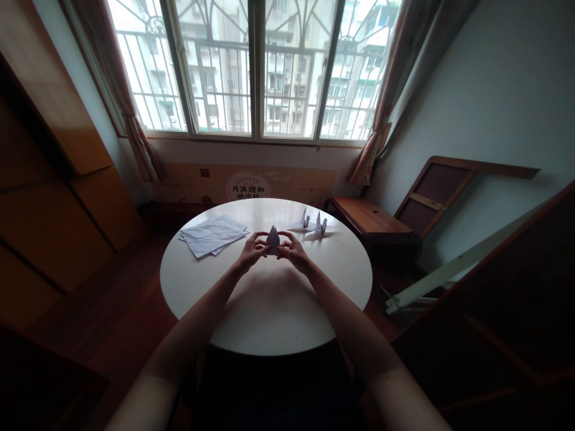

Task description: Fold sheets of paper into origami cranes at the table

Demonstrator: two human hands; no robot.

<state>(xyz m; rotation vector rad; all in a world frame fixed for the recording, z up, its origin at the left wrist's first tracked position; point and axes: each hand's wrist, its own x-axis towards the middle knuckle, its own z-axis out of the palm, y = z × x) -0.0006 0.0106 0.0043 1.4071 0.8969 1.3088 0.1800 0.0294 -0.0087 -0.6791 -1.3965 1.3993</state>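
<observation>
A small folded paper piece [273, 239] with a pointed top is held upright above the table, between both hands. My left hand [254, 248] grips its left side, with the fingers curled and the thumb low. On the other side my right hand [293, 249] pinches its right edge in the same way. Two finished paper cranes, a left one [305, 221] and a right one [321, 225], stand beyond my right hand. Several creased sheets of paper [213, 233] lie in a loose stack to the left of my left hand.
Everything rests on a round white table [274, 317]. A wooden bench [371, 216] stands behind it at the right, near a leaning wooden frame [433, 194]. A printed cardboard panel [188, 176] is below the barred window [215, 78]. Cabinets [31, 209] line the left.
</observation>
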